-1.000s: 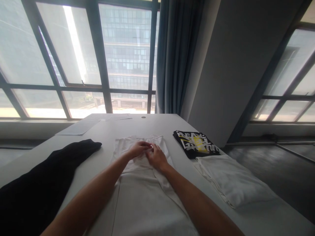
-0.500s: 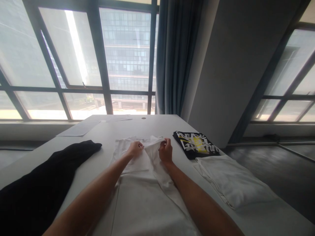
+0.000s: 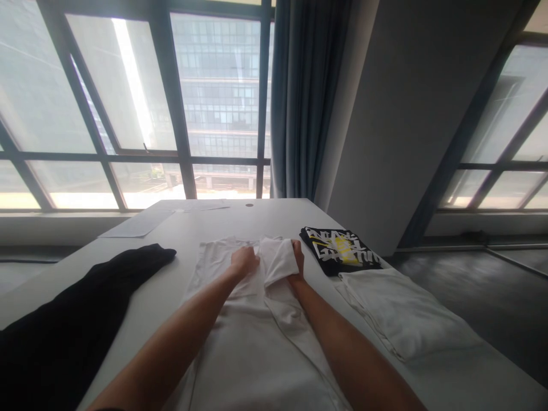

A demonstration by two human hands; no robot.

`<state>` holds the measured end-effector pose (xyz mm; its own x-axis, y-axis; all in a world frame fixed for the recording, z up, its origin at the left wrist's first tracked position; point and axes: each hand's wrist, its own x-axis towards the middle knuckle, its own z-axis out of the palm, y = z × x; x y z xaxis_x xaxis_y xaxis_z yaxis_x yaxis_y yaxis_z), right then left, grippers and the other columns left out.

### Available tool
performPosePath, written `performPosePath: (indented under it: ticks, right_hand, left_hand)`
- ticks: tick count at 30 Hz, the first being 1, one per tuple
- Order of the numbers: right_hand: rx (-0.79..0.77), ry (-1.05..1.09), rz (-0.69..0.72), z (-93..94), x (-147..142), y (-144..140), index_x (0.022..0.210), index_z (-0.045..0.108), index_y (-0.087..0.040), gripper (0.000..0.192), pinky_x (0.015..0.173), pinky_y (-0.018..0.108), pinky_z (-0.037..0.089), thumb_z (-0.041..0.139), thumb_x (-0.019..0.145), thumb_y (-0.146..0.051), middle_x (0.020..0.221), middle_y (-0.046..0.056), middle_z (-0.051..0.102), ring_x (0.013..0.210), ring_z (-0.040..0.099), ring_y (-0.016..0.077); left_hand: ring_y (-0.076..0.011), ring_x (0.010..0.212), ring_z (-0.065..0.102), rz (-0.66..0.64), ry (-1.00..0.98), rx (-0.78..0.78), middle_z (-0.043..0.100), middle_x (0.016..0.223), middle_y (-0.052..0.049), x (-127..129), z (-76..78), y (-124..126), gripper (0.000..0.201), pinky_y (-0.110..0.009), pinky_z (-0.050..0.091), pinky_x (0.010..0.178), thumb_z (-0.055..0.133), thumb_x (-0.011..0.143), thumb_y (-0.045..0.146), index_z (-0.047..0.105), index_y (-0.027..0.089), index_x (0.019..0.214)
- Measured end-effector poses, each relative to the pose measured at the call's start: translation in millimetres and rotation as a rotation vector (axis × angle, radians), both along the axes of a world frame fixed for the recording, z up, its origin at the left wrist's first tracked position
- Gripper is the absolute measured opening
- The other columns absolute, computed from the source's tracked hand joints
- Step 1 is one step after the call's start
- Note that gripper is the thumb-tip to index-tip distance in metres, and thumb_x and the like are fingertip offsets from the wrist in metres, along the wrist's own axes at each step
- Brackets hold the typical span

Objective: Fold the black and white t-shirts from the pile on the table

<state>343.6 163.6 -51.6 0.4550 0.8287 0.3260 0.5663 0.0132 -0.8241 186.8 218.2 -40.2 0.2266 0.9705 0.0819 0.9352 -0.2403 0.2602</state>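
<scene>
A white shirt lies spread along the white table in front of me, its far end partly folded. My left hand presses down on the shirt near its far middle, fingers curled on the cloth. My right hand grips the right sleeve flap of the shirt and holds it lifted and turned over, so the flap hides most of the hand.
A folded black shirt with white and yellow print lies at the right, and a folded white garment sits nearer me. A black garment lies along the left. Sheets of paper rest at the far left.
My hands moved apart from the shirt's middle. The right hand took hold of the sleeve cloth, lifted it and swung it out to the right, where the flap now stands raised.
</scene>
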Motion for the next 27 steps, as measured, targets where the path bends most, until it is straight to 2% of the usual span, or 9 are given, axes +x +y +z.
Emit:
performPosePath:
  ticks: [4, 9, 12, 14, 18, 21, 24, 27]
  right_hand:
    - [-0.005, -0.032, 0.004, -2.5, 1.0, 1.5, 0.101, 0.046, -0.025, 0.019, 0.076, 0.035, 0.049, 0.041, 0.085, -0.033, 0.102, 0.011, 0.068, 0.093, 0.064, 0.0279]
    - [0.024, -0.055, 0.025, -6.5, 1.5, 1.9, 0.099, 0.045, -0.025, 0.018, 0.077, 0.034, 0.049, 0.043, 0.083, -0.034, 0.098, 0.008, 0.068, 0.091, 0.064, 0.0266]
    - [0.034, -0.058, 0.030, -6.8, 0.9, 1.1, 0.098, 0.046, -0.026, 0.017, 0.078, 0.034, 0.049, 0.043, 0.083, -0.034, 0.096, 0.008, 0.068, 0.092, 0.063, 0.0261]
    - [0.023, -0.063, 0.028, -6.3, 0.0, 0.7, 0.097, 0.046, -0.026, 0.017, 0.078, 0.033, 0.049, 0.043, 0.083, -0.034, 0.095, 0.007, 0.068, 0.091, 0.063, 0.0256]
    - [-0.002, -0.084, 0.035, -6.1, -2.1, 1.3, 0.099, 0.048, -0.025, 0.019, 0.076, 0.033, 0.048, 0.041, 0.084, -0.033, 0.094, 0.008, 0.069, 0.088, 0.064, 0.0251]
    - [-0.002, -0.101, 0.046, -7.3, -2.9, 2.0, 0.101, 0.050, -0.024, 0.021, 0.075, 0.033, 0.048, 0.041, 0.084, -0.033, 0.094, 0.008, 0.069, 0.087, 0.064, 0.0255]
    - [0.015, -0.112, 0.055, -8.6, -2.8, 1.9, 0.100, 0.051, -0.024, 0.021, 0.074, 0.033, 0.047, 0.044, 0.084, -0.035, 0.094, 0.008, 0.069, 0.084, 0.064, 0.0257]
    - [0.067, -0.084, 0.068, -8.1, -3.0, 3.0, 0.102, 0.054, -0.022, 0.026, 0.074, 0.031, 0.047, 0.042, 0.086, -0.039, 0.096, 0.008, 0.070, 0.080, 0.064, 0.0233]
  left_hand:
    - [-0.0290, 0.095, 0.068, 0.035, -0.067, 0.054, 0.073, 0.102, -0.016, -3.4, 2.6, -4.3, 0.029, -0.035, 0.049, 0.078, 0.049, 0.084, 0.031, 0.071, 0.017, 0.097]
    - [-0.0274, 0.091, 0.068, 0.004, -0.114, 0.023, 0.073, 0.097, -0.013, -7.2, -3.2, -3.6, 0.028, -0.034, 0.048, 0.076, 0.052, 0.085, 0.039, 0.070, 0.019, 0.093]
    - [-0.0261, 0.094, 0.067, -0.003, -0.092, 0.083, 0.072, 0.101, -0.013, -26.2, -5.4, 8.2, 0.036, -0.034, 0.047, 0.080, 0.041, 0.092, 0.042, 0.069, 0.020, 0.100]
    - [-0.0260, 0.105, 0.063, 0.022, -0.038, 0.126, 0.070, 0.113, -0.014, -50.3, -6.2, 20.7, 0.040, -0.035, 0.045, 0.088, 0.036, 0.094, 0.039, 0.067, 0.018, 0.108]
    - [-0.0302, 0.129, 0.048, 0.088, 0.042, 0.057, 0.053, 0.140, -0.017, -109.9, -13.3, 45.9, 0.050, -0.044, 0.036, 0.105, 0.038, 0.093, 0.040, 0.056, 0.013, 0.130]
    - [-0.0286, 0.143, 0.030, 0.053, 0.097, -0.032, 0.033, 0.155, -0.016, -141.2, -24.9, 58.7, 0.060, -0.051, 0.026, 0.112, 0.032, 0.094, 0.045, 0.041, 0.015, 0.145]
    - [-0.0258, 0.148, 0.015, 0.037, 0.139, -0.071, 0.018, 0.160, -0.014, -151.7, -36.0, 66.5, 0.065, -0.054, 0.018, 0.115, 0.024, 0.096, 0.049, 0.027, 0.015, 0.152]
    - [-0.0262, 0.149, 0.012, 0.059, 0.132, -0.077, 0.013, 0.161, -0.014, -150.5, -40.1, 68.5, 0.067, -0.056, 0.014, 0.115, 0.023, 0.096, 0.049, 0.024, 0.014, 0.153]
